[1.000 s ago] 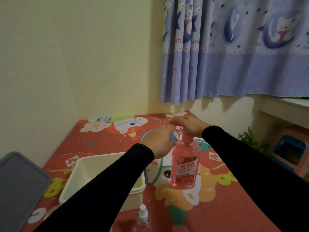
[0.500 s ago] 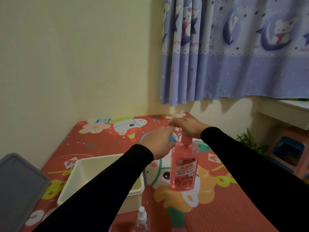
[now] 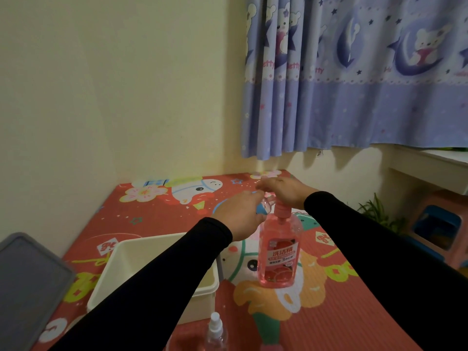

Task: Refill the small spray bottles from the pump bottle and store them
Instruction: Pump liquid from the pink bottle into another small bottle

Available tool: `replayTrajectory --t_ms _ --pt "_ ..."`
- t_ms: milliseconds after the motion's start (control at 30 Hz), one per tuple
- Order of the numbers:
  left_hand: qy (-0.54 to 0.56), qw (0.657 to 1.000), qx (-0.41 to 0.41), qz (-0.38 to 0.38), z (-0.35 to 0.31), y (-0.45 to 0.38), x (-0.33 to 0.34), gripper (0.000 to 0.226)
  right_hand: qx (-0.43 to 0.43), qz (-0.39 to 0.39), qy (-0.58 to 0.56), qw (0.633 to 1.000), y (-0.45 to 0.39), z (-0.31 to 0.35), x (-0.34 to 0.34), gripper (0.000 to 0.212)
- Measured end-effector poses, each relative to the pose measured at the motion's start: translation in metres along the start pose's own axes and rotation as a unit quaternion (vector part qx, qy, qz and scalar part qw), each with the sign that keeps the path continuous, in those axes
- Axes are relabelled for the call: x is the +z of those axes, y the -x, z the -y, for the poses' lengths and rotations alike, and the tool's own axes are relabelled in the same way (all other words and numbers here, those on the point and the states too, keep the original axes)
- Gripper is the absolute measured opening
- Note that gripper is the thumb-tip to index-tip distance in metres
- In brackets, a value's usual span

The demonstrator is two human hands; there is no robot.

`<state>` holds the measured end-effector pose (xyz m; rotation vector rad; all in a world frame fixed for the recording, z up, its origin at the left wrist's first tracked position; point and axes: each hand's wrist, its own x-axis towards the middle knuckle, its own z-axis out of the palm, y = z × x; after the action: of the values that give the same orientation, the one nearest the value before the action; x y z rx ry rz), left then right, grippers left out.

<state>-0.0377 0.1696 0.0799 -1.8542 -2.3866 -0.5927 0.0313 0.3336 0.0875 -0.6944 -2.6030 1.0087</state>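
Observation:
A pink pump bottle (image 3: pixel 278 252) stands upright on the red cartoon mat (image 3: pixel 329 312). My right hand (image 3: pixel 283 190) lies flat on top of its pump head, pressing it. My left hand (image 3: pixel 240 214) holds a small clear spray bottle (image 3: pixel 267 203) tilted against the pump's spout; most of that bottle is hidden by my fingers. A second small clear spray bottle (image 3: pixel 215 333) with a white nozzle stands at the bottom edge, near me.
A cream plastic bin (image 3: pixel 119 277) sits on the mat under my left forearm. A grey lid (image 3: pixel 27 282) leans at the far left. Walls close off the back; a blue curtain (image 3: pixel 354 79), a plant (image 3: pixel 374 211) and stools (image 3: pixel 440 229) are on the right.
Both hands and the pump bottle stay almost where they were; the camera has shifted slightly. My right hand keeps pressing on the pump head.

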Motion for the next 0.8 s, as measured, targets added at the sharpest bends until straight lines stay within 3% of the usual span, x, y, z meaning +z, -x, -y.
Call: replayTrajectory --t_ms 200,333,600,800 --pt "0.011 1.000 0.002 -0.024 -0.002 -0.002 -0.008 0.033 -0.009 -0.006 0.013 1.000 0.003 0.010 -0.010 0.039" --pt "0.015 1.000 0.003 -0.009 0.000 0.001 0.001 0.034 -0.009 -0.003 -0.022 1.000 0.005 0.002 0.000 0.033" --pt "0.007 1.000 -0.001 -0.009 -0.001 -0.004 -0.008 0.039 -0.038 0.003 0.054 0.998 0.002 0.009 -0.010 0.039" --pt "0.006 1.000 0.002 -0.015 0.001 -0.001 0.000 0.039 -0.027 -0.010 0.012 0.999 0.004 0.003 -0.002 0.036"
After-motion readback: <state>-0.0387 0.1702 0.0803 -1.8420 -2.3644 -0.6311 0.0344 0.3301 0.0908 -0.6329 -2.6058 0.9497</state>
